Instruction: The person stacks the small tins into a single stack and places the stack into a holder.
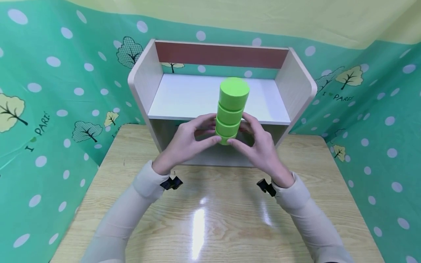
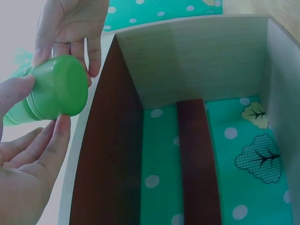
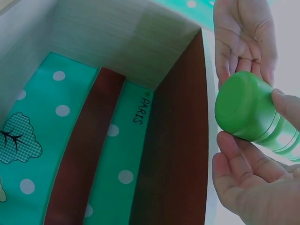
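A bright green cylinder point(image 1: 234, 95), ringed by grooves that divide it into several sections, is held upright in front of the small shelf unit point(image 1: 194, 96). From the left, my left hand point(image 1: 189, 140) grips its lower part, thumb in front and fingers behind. My right hand point(image 1: 258, 146) holds the same part from the right in a mirrored way. The cylinder's smooth, rounded bottom point(image 2: 70, 86) shows in the left wrist view, with fingertips of both hands touching near it. In the right wrist view, the green cylinder point(image 3: 246, 108) hides parts of some fingers.
The shelf unit has pale side panels point(image 1: 304, 78), a brown back strip point(image 1: 220, 54) and a lower compartment. It stands at the back of a wood-grain table point(image 1: 227, 226). Green dotted cloth point(image 1: 49, 153) hangs behind and on both sides. Black wrist mounts point(image 1: 171, 182) sit by both cuffs.
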Demonstrator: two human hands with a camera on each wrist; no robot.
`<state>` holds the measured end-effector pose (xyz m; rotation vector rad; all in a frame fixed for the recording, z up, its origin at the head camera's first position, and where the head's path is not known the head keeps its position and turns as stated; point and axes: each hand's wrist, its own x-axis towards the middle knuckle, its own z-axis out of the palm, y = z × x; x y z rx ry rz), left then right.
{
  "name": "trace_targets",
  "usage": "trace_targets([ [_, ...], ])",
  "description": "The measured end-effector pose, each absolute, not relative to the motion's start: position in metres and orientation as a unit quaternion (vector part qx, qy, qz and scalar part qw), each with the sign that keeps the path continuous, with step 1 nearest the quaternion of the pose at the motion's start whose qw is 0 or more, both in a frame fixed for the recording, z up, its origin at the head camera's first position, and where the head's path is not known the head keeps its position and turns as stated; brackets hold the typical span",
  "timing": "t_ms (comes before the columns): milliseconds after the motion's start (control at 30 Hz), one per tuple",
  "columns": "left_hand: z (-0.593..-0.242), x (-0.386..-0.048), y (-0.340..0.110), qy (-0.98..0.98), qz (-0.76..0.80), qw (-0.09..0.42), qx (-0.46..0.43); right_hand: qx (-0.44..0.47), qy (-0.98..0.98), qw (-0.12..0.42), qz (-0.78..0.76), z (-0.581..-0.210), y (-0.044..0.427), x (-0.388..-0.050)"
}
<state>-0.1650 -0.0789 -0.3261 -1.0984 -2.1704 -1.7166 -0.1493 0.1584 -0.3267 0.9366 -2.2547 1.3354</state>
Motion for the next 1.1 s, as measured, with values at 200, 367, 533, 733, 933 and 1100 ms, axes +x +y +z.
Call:
trace_targets([
  [200,-0.319,-0.169,-0.08,-0.731,-0.573,0.082,-0.361,0.327,-0.802,0.18,0.466,-0.32,0.157,-0.152],
  [367,-0.313,-0.173,-0.081,-0.736,-0.576,0.075,-0.348,0.335,-0.797,0.184,0.468,-0.313,0.156,-0.157],
  [533,-0.308,-0.179,-0.082,-0.73,-0.588,0.072,-0.34,0.337,-0.796,0.182,0.47,-0.308,0.153,-0.165],
  [733,-0.304,-0.188,-0.084,-0.721,-0.604,0.064,-0.333,0.329,-0.805,0.17,0.463,-0.303,0.151,-0.174],
  [933,-0.301,-0.197,-0.086,-0.725,-0.608,0.055,-0.32,0.324,-0.805,0.159,0.47,-0.299,0.148,-0.182],
  [1100,-0.297,-0.203,-0.086,-0.727,-0.613,0.038,-0.308,0.321,-0.812,0.155,0.463,-0.297,0.147,-0.187],
])
